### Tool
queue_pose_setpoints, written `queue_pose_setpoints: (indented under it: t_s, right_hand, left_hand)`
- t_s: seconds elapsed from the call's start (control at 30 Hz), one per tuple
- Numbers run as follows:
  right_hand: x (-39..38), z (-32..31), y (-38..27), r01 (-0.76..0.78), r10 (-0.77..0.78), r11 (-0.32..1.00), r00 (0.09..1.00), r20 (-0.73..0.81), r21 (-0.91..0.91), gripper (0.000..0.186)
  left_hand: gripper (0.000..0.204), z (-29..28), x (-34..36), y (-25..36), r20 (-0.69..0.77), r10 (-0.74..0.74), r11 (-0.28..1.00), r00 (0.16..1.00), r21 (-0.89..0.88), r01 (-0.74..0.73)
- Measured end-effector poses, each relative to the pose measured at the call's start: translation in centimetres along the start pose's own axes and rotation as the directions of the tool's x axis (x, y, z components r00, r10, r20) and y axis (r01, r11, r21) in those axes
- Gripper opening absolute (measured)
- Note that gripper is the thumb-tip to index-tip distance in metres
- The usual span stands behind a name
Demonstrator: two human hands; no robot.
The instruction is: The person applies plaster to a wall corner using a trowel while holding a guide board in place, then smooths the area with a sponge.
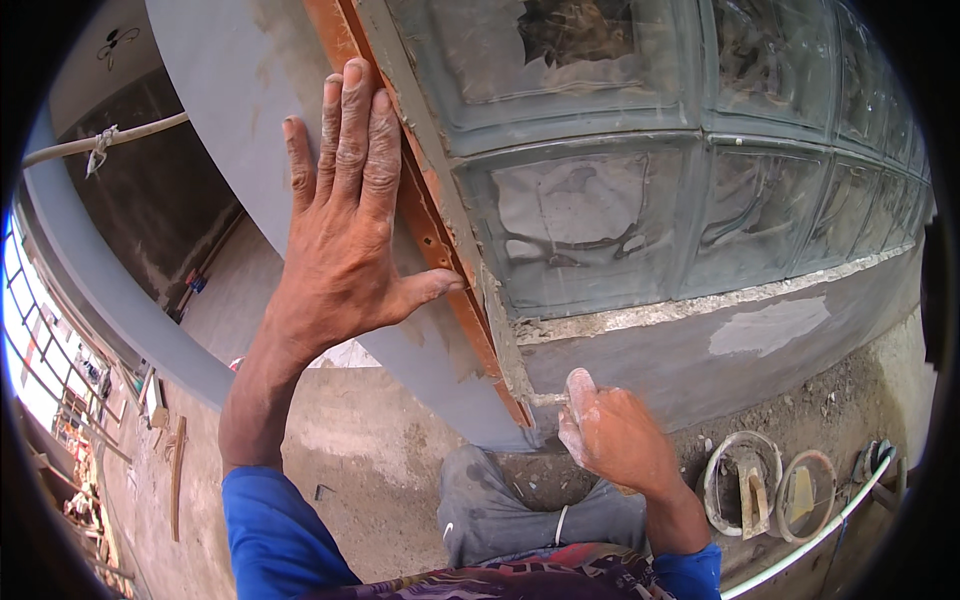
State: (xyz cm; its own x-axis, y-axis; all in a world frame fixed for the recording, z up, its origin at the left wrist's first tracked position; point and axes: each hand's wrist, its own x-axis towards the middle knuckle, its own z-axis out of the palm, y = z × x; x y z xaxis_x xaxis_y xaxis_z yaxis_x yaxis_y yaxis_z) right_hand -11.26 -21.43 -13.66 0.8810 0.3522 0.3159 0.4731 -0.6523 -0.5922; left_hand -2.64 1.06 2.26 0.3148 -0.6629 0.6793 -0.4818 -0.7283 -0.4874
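Observation:
My left hand [345,225] lies flat with fingers spread against an orange-brown metal strip [447,245] that runs along the wall's edge. Its thumb presses on the strip's lower part. Grey mortar [503,335] lines the joint between the strip and the glass block wall [590,215]. At the strip's lower end, my right hand [615,435] is closed around a small trowel, whose thin shank [548,399] points left toward the mortar. The trowel's blade cannot be made out clearly, and the fingers hide most of its handle.
Below the glass blocks is a grey plastered low wall [640,365]. Two buckets, one whitish [712,490] and one brownish [832,490], stand at lower right beside a white pipe [810,547]. A wooden strip [178,480] lies on the floor at left. A pole [150,132] crosses the opening.

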Motion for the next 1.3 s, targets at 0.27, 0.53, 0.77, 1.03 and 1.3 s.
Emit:
queue_pose_setpoints:
  t_s: [0.27,0.53,0.77,1.03,1.3]
  right_hand:
    - [-1.1,-1.7,-0.2,0.002,0.008,0.996,0.994,-0.107,0.095,0.022]
    - [2.0,-2.4,-1.5,0.074,-0.074,0.997,0.994,-0.084,0.006,0.023]
    - [-1.6,-1.2,0.4,-0.033,0.031,0.999,0.998,0.053,0.035,0.023]
    - [2.2,-3.7,-1.8,0.107,-0.102,0.992,0.991,-0.082,0.06,0.021]
    - [-1.7,0.6,1.5,-0.027,0.019,0.996,0.995,0.1,0.085,0.02]
  left_hand:
    - [0.128,-0.1,0.2,0.1,0.021,0.008,0.999,1.0,0.036,-0.009]
    - [0.135,-0.2,0.3,0.3,0.035,-0.001,0.995,0.999,0.098,-0.002]
    - [0.131,-0.3,0.2,0.3,0.033,0.018,0.997,0.999,0.07,-0.02]
    - [0.131,-0.2,0.5,0.4,0.034,0.02,0.996,0.999,0.082,-0.023]
    - [0.141,0.0,0.4,0.3,0.002,0.038,0.99,0.999,0.137,-0.038]
